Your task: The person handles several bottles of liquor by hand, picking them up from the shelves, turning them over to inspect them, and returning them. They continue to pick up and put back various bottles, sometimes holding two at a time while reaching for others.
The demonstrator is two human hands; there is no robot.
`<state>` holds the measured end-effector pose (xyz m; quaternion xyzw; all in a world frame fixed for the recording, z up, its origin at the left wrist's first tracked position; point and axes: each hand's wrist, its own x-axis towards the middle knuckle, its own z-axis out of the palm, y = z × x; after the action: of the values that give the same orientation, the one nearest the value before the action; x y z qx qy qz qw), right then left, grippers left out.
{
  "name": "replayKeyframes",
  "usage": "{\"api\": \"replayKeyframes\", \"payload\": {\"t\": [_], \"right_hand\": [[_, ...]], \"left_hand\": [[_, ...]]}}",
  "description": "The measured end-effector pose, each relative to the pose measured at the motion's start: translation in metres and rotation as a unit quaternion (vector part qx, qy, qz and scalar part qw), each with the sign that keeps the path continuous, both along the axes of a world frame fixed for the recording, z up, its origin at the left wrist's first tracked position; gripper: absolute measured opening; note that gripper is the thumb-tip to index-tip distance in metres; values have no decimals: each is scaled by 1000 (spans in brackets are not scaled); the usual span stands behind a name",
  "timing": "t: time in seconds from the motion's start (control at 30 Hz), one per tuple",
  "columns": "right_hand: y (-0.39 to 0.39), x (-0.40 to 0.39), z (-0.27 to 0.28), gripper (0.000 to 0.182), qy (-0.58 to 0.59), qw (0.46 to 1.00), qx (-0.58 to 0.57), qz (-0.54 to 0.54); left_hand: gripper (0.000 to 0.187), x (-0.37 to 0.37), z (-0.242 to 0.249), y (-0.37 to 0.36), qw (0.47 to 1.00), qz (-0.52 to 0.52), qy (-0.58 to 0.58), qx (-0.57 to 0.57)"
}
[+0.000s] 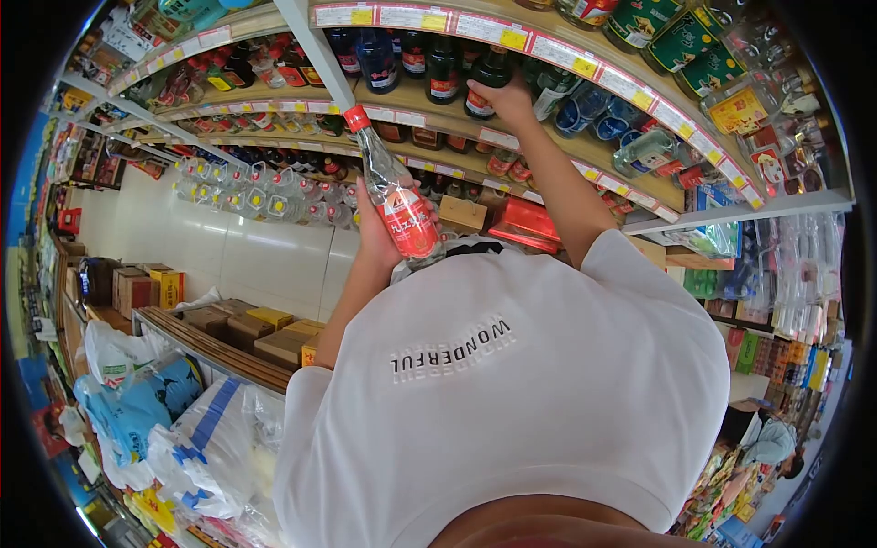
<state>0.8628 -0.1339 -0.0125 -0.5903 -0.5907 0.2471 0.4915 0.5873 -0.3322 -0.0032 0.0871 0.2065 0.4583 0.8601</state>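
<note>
My left hand (373, 219) is wrapped round a clear glass bottle (395, 178) with a red cap and a red label with white characters. The bottle is held tilted in front of my chest, its cap up and to the left. At the shelf ahead, my right hand (505, 99) grips a dark green glass bottle (491, 73) with a red label, which stands in the row. Part of that bottle is hidden by my fingers. Close beside it is another dark green bottle (443, 71) with a red label.
Above the right arm, a shelf edge (539, 46) carries price tags. A grey upright post (315, 50) divides the shelves. Several large clear jugs (265, 187) stand on the floor at left. Cardboard boxes (288, 342) and plastic-wrapped bags (219, 429) lie lower left. A person (776, 447) is far right.
</note>
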Motion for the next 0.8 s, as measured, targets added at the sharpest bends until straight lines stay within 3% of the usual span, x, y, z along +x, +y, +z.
{"api": "replayKeyframes", "payload": {"t": [0.13, 0.33, 0.43, 0.53, 0.57, 0.7, 0.8], "right_hand": [[10, 1, 5, 91, -16, 999, 40, 15], [1, 2, 30, 95, -52, 999, -4, 3], [7, 7, 12, 66, -98, 995, 6, -31], [-31, -3, 49, 66, -30, 998, -34, 50], [-35, -2, 43, 51, -23, 996, -77, 39], [-69, -1, 45, 44, 99, 979, -171, 56], [-92, 5, 20, 45, 185, 964, -168, 95]], "left_hand": [[88, 6, 3, -2, 1000, 15, 22, -13], [91, 12, -6, -5, 1000, -11, 17, -19], [91, 12, -6, -8, 999, -7, 13, -29], [91, 15, -9, -8, 999, 3, 6, -31], [92, 17, -10, -7, 1000, 1, 8, -26], [95, 27, -14, 0, 1000, -20, -9, -1], [98, 33, -14, 3, 999, -39, -5, -4]]}}
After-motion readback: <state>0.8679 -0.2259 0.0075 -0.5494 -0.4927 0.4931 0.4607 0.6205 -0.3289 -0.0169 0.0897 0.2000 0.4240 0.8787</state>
